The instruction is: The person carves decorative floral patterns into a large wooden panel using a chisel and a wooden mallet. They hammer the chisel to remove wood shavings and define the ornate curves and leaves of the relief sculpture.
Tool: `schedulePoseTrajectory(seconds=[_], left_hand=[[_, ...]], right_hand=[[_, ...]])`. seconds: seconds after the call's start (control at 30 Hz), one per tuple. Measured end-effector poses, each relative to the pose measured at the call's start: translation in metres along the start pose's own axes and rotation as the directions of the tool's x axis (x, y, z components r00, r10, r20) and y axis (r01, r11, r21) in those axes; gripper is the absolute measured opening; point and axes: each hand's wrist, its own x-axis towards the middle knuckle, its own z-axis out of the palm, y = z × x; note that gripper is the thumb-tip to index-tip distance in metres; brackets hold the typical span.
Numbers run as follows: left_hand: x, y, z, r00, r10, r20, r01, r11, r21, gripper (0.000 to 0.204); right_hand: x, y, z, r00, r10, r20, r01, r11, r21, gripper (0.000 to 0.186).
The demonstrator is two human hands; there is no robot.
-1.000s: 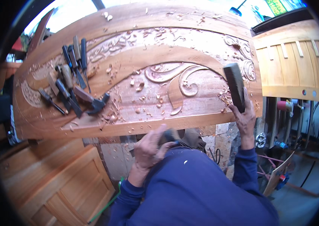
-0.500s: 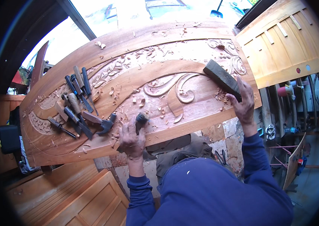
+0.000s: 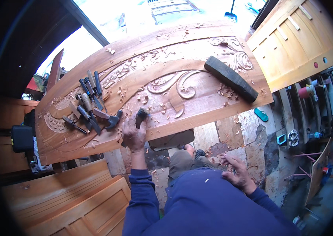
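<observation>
A large carved wooden panel (image 3: 209, 112) with scrolls and leaves lies across the bench, strewn with shavings. At its near edge my left hand (image 3: 133, 135) is closed round a dark-handled chisel (image 3: 141, 115); most of its blade is hidden. Over my lap, off the panel, my right hand (image 3: 238, 173) is empty, fingers loosely spread. A long dark wooden block (image 3: 230, 78) rests on the panel's right part, touched by neither hand. Left of my left hand lie a hammer (image 3: 112, 119) with a metal head and several chisels (image 3: 89, 86) in a loose pile.
Light wooden doors (image 3: 95, 208) lean at the lower left. Another pale panel (image 3: 296, 43) stands at the upper right, above a row of metal clamps (image 3: 312, 106). A green sandal (image 3: 261, 114) is on the floor beyond the panel's right corner. A black case (image 3: 22, 138) sits far left.
My right hand has let go of the dark block and drawn back toward my lap. The block now lies on the panel. My left hand keeps its hold on the chisel.
</observation>
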Motion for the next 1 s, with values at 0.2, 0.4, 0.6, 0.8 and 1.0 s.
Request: schedulePoseTrajectory(seconds=[0.2,0.4,0.6,0.8,1.0], left_hand=[[-0.004,-0.005,0.002,0.998,0.041,-0.04,-0.04,0.999,0.017,0.047],[-0.002,-0.012,-0.005,0.999,0.026,-0.044,-0.025,0.999,0.028,0.044],[0.002,-0.012,0.016,0.997,0.045,-0.064,-0.045,0.999,0.004,0.047],[-0.002,-0.014,0.013,0.998,0.016,-0.064,-0.016,1.0,0.009,0.047],[-0.002,-0.017,0.015,0.992,0.02,-0.125,-0.014,0.999,0.043,0.045]], right_hand=[[-0.148,-0.015,-0.007,0.953,0.273,-0.13,-0.223,0.925,0.308,0.06],[-0.327,0.064,0.02,0.984,0.135,-0.12,-0.161,0.954,-0.252,0.047],[-0.388,0.137,0.05,0.937,-0.345,-0.044,0.0,0.128,-0.992,0.044],[-0.373,0.071,0.026,0.976,0.174,-0.128,-0.213,0.864,-0.456,0.078],[-0.368,0.066,0.015,0.97,0.232,-0.071,-0.239,0.872,-0.428,0.089]])
